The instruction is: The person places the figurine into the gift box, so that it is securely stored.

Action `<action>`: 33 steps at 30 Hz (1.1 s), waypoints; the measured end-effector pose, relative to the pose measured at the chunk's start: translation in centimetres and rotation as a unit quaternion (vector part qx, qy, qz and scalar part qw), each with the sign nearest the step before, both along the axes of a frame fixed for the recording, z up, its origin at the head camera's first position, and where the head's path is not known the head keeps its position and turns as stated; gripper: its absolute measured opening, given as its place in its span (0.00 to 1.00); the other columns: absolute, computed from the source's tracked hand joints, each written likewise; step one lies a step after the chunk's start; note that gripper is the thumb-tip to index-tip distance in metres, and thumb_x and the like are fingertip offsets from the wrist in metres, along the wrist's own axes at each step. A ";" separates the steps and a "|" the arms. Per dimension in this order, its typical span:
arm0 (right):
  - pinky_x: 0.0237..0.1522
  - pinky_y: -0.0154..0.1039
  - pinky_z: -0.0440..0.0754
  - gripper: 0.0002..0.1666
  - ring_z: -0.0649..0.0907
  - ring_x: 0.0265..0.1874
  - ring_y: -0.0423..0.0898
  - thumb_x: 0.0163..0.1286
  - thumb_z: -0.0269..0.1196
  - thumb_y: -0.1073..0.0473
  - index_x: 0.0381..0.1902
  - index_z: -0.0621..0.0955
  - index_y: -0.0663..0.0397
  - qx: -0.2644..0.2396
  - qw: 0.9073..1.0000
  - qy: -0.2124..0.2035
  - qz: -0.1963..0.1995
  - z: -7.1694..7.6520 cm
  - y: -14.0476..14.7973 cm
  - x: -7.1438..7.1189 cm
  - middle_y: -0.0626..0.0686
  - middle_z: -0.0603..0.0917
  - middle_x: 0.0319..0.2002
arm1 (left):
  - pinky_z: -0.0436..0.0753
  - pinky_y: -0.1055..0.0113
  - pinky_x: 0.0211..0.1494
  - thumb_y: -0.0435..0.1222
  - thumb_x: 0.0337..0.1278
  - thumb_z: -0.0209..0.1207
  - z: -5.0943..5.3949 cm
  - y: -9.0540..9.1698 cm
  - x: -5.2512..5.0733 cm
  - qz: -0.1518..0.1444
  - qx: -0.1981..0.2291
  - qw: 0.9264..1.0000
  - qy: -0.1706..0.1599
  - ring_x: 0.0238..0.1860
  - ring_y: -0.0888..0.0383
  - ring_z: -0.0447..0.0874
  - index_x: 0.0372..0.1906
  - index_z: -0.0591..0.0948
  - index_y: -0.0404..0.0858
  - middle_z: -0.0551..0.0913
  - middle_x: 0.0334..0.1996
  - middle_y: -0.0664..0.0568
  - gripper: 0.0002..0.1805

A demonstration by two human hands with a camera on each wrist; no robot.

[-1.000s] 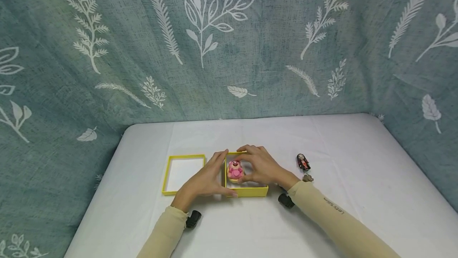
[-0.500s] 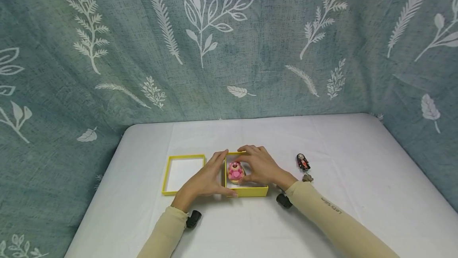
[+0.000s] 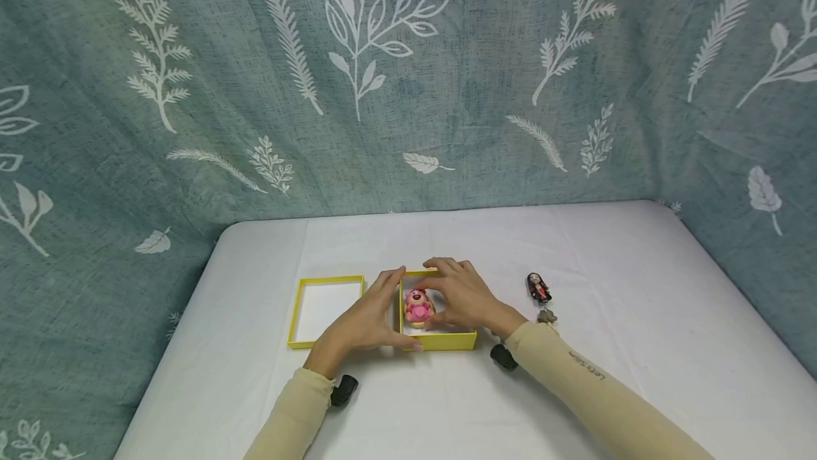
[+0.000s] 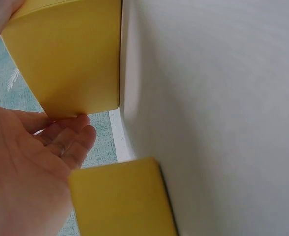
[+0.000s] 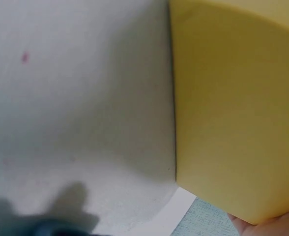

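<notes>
A yellow box [image 3: 456, 341] with a pale inside stands on the table. In it, at the left, lies a pink bear figure [image 3: 418, 309]. My left hand [image 3: 365, 318] grips the box's left end, thumb at the near wall and fingers at the far corner; the left wrist view shows those fingers [image 4: 78, 142] against the yellow wall. My right hand [image 3: 469, 297] reaches over the box and pinches the bear between thumb and index finger, its other fingers at the far rim. In the right wrist view the box wall [image 5: 238, 113] hides most of that hand.
Left of the box lies a yellow-rimmed lid [image 3: 325, 280], white inside facing up. A small dark-haired doll [image 3: 539, 288] and a small grey-brown item [image 3: 547, 316] lie to the right. A leaf-patterned curtain [image 3: 472, 91] hangs behind the white table [image 3: 421, 410].
The bear has shifted very slightly toward the near side within the box. My right forearm has drawn a little to the left; my left hand stays put.
</notes>
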State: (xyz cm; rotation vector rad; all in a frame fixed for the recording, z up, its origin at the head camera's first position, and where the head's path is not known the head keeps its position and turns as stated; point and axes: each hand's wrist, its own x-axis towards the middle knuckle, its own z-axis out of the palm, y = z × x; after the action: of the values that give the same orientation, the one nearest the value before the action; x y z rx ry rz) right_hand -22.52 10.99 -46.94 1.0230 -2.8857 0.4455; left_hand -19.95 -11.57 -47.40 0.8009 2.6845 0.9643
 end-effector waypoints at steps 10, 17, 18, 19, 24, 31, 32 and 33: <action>0.63 0.57 0.67 0.40 0.66 0.69 0.55 0.44 0.76 0.34 0.56 0.83 0.39 0.013 1.000 0.000 -0.009 0.4 0.0 0.2 0.57 0.71 0.67 | 0.69 0.51 0.71 0.67 0.27 0.73 0.0 0.0 -0.1 -0.001 -0.001 1.000 -0.003 0.73 0.52 0.60 0.79 0.45 0.48 0.55 0.74 0.54 0.73; 0.65 0.58 0.65 0.41 0.64 0.70 0.55 0.45 0.77 0.35 0.57 0.82 0.39 0.017 1.000 -0.007 -0.007 0.5 -0.1 0.2 0.58 0.69 0.68 | 0.69 0.51 0.71 0.67 0.26 0.74 0.0 0.0 -0.2 0.003 0.001 1.000 -0.005 0.73 0.52 0.60 0.79 0.46 0.49 0.55 0.74 0.55 0.73; 0.65 0.58 0.65 0.40 0.64 0.70 0.56 0.45 0.77 0.35 0.57 0.82 0.39 0.016 1.000 -0.007 -0.006 0.5 -0.1 0.2 0.58 0.69 0.68 | 0.69 0.51 0.71 0.67 0.26 0.74 0.0 0.0 -0.2 0.004 0.001 1.000 -0.005 0.73 0.52 0.61 0.79 0.46 0.49 0.55 0.74 0.55 0.73; 0.66 0.58 0.64 0.41 0.64 0.71 0.56 0.45 0.77 0.35 0.57 0.82 0.40 0.015 1.000 -0.007 -0.004 0.5 -0.1 0.2 0.58 0.69 0.68 | 0.69 0.51 0.71 0.67 0.26 0.74 0.0 -0.1 -0.2 0.004 0.002 1.000 -0.005 0.73 0.52 0.61 0.79 0.46 0.49 0.55 0.74 0.56 0.73; 0.68 0.60 0.62 0.40 0.63 0.72 0.57 0.47 0.75 0.34 0.57 0.82 0.41 0.003 1.000 -0.009 0.011 0.5 0.1 0.2 0.59 0.68 0.69 | 0.70 0.51 0.70 0.66 0.26 0.74 -0.1 -0.1 -0.1 0.004 0.005 1.000 -0.003 0.72 0.52 0.62 0.79 0.47 0.46 0.57 0.73 0.55 0.73; 0.68 0.62 0.60 0.40 0.62 0.72 0.57 0.49 0.75 0.35 0.59 0.82 0.42 -0.045 0.999 0.000 0.024 1.2 1.1 0.3 0.58 0.68 0.69 | 0.70 0.51 0.70 0.66 0.27 0.74 -0.1 0.0 -0.1 0.003 0.007 1.000 -0.005 0.72 0.52 0.61 0.79 0.47 0.47 0.56 0.73 0.55 0.73; 0.68 0.62 0.61 0.40 0.62 0.72 0.57 0.49 0.74 0.35 0.59 0.81 0.42 -0.048 0.999 0.004 0.023 1.3 1.3 0.3 0.58 0.68 0.69 | 0.70 0.51 0.70 0.66 0.27 0.74 -0.1 -0.1 -0.1 0.004 0.007 1.000 -0.005 0.72 0.52 0.61 0.79 0.47 0.46 0.56 0.73 0.55 0.73; 0.68 0.62 0.61 0.40 0.62 0.72 0.57 0.50 0.74 0.34 0.60 0.81 0.42 -0.052 0.998 0.007 0.021 1.5 1.5 0.4 0.57 0.68 0.69 | 0.70 0.51 0.70 0.66 0.27 0.75 -0.1 -0.1 -0.2 0.004 0.007 1.000 -0.004 0.72 0.52 0.62 0.79 0.47 0.47 0.56 0.73 0.55 0.73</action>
State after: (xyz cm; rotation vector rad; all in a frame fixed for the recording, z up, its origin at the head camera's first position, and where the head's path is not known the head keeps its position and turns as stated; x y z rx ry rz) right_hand -22.14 12.46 -45.45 1.0678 -2.8000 0.5828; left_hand -20.13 -11.66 -47.46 0.7879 2.6792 0.9875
